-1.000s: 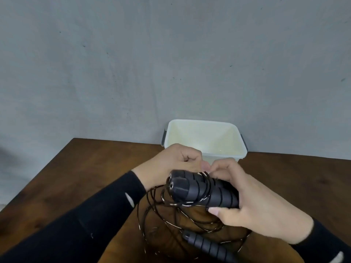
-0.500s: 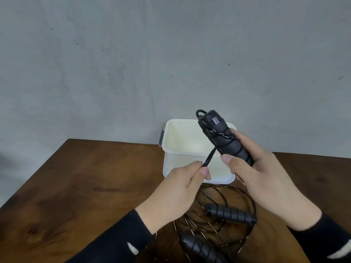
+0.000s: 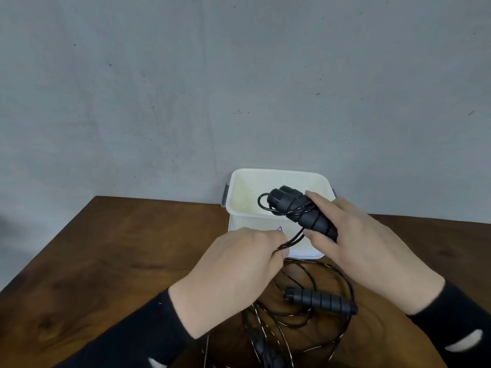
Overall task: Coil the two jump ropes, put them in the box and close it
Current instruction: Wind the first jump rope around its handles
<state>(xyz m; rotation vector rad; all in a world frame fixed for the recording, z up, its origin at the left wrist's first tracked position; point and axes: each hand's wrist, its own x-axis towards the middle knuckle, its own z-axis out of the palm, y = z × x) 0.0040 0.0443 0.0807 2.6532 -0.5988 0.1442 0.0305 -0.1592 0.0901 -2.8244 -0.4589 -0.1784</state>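
We've got the right hand (image 3: pixel 353 243) wrapped around the wound bundle of handles (image 3: pixel 303 212), holding it over the open white box (image 3: pixel 281 174) at the back of the desk (image 3: pixel 111 251). The left hand (image 3: pixel 239 264) pinches the loose cord tail (image 3: pixel 291 241) running down from that bundle, fingers curled tight on it. The second jump rope (image 3: pixel 320 301) lies uncoiled on the desk just in front of us, loops spread, one handle resting on top.

Here's our worry: the tail looks only lightly tucked, so if we let go too soon the wraps could spring loose. Our left wrist sits right above those loose loops, and a careless pull might snag them and drag the second rope along. We see no lid anywhere in view, so closing waits.
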